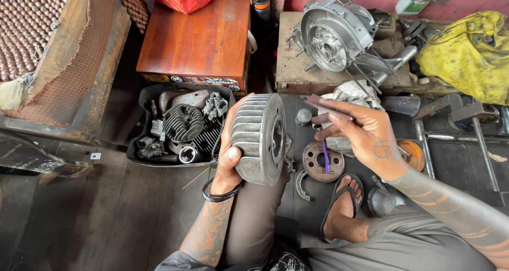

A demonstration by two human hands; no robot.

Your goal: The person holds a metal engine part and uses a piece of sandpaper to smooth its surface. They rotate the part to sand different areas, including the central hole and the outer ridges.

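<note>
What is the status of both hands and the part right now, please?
Left hand grips the finned metal drum, upright over the knee. Right hand pinches a small dark strip beside it. Nothing between them.

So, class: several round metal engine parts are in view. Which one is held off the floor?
The finned grey drum, gripped in the left hand. The rusty disc lies on the floor; the engine casing rests on the wooden block.

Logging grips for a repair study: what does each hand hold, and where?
Left hand grips the finned metal drum by its ribbed rim; right hand pinches a small flat strip.
</note>
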